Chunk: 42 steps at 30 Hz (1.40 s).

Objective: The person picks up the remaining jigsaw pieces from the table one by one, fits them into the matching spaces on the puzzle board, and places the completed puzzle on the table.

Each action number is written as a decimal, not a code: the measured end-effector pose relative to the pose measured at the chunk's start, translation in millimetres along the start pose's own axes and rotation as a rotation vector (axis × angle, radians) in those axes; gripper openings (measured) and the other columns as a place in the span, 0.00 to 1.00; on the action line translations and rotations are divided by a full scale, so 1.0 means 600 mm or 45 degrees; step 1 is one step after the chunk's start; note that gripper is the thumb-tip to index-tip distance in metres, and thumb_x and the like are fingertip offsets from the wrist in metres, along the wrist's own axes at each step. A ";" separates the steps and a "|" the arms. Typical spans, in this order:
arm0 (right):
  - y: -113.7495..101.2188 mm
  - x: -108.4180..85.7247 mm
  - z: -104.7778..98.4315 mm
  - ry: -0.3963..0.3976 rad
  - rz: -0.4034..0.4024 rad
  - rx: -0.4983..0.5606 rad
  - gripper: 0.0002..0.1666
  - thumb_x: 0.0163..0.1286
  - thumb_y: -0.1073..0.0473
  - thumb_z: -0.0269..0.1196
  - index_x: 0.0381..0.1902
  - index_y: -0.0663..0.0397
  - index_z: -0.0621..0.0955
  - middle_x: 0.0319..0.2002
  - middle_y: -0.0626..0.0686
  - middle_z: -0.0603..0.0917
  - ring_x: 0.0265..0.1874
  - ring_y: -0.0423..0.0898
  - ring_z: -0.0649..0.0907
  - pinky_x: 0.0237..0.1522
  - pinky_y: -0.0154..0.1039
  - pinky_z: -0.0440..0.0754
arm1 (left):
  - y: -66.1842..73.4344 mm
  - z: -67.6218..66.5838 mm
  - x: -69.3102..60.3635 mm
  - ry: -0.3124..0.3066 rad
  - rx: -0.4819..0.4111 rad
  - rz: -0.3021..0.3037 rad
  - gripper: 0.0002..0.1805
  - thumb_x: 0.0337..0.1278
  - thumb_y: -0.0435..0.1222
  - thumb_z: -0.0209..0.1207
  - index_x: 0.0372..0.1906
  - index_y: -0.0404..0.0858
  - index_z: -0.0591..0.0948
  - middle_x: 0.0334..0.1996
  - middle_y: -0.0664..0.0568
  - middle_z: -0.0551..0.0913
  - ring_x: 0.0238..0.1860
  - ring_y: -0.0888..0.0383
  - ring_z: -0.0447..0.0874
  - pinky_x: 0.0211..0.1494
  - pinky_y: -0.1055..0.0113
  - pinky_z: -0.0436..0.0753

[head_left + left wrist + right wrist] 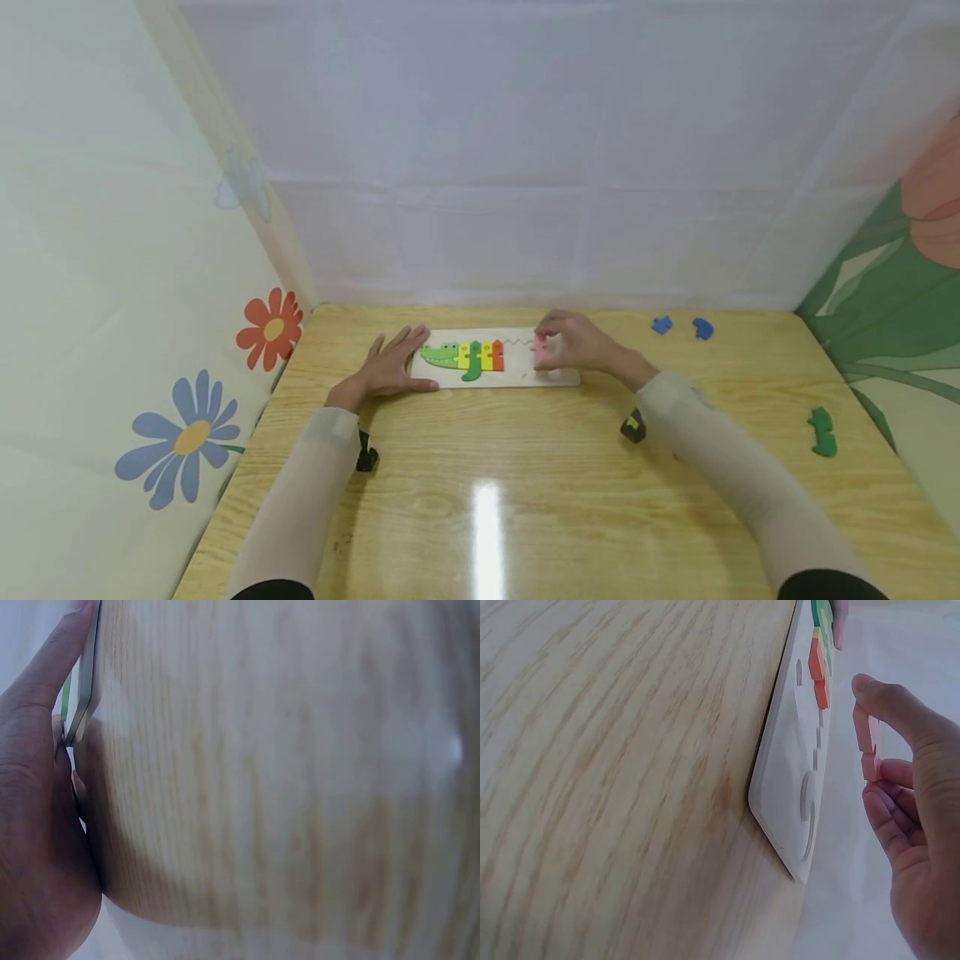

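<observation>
A white puzzle board [450,382] lies lengthwise near the back of the table, its left part filled with a green crocodile head [440,356], yellow and green body pieces and an orange piece [498,356]. Over the board's bare right part, my right hand [581,342] pinches a pink puzzle piece [866,731] between thumb and fingers. In the right wrist view that piece is held apart from the board [784,769]. My left hand [388,365] rests at the board's left end with fingers spread, the thumb along its near edge.
Two blue puzzle pieces, one [662,325] beside the other [702,328], lie at the back right of the table [420,517]. A green piece [822,432] lies near the right edge. White cloth walls [562,167] stand behind and at the sides.
</observation>
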State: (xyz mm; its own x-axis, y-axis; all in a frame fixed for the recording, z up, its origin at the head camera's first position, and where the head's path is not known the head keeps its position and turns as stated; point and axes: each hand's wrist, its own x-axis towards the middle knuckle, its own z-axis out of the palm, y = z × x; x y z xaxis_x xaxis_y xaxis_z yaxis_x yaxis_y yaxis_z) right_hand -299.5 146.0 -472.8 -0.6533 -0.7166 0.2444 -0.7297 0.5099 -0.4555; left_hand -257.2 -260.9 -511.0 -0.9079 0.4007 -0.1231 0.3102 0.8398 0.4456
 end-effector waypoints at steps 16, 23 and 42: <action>-0.002 0.019 0.026 0.029 0.008 0.012 0.38 0.52 0.47 0.85 0.53 0.66 0.88 0.51 0.58 0.88 0.50 0.54 0.86 0.57 0.50 0.86 | 0.001 0.000 -0.002 -0.003 0.008 -0.006 0.65 0.55 0.66 0.70 0.87 0.41 0.50 0.87 0.47 0.44 0.87 0.42 0.37 0.82 0.34 0.30; -0.007 0.029 0.037 0.008 0.032 0.033 0.40 0.52 0.46 0.85 0.55 0.67 0.87 0.52 0.59 0.87 0.51 0.54 0.86 0.58 0.50 0.85 | -0.002 -0.001 0.002 -0.002 0.024 -0.001 0.65 0.56 0.66 0.69 0.87 0.41 0.50 0.87 0.46 0.45 0.87 0.41 0.37 0.82 0.32 0.31; -0.019 0.046 0.061 -0.005 0.098 0.015 0.41 0.54 0.44 0.84 0.57 0.66 0.86 0.54 0.60 0.87 0.52 0.55 0.85 0.60 0.51 0.84 | -0.009 0.004 0.004 0.003 0.012 0.021 0.66 0.54 0.69 0.68 0.87 0.41 0.49 0.87 0.46 0.44 0.87 0.41 0.36 0.81 0.32 0.31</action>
State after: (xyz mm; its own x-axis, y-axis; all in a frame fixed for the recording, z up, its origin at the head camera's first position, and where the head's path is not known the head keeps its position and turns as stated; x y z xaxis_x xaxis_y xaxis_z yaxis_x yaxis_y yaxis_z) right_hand -301.6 103.1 -492.0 -0.7067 -0.6773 0.2046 -0.6748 0.5583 -0.4826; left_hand -260.5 -263.6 -516.0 -0.9034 0.4134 -0.1138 0.3275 0.8366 0.4391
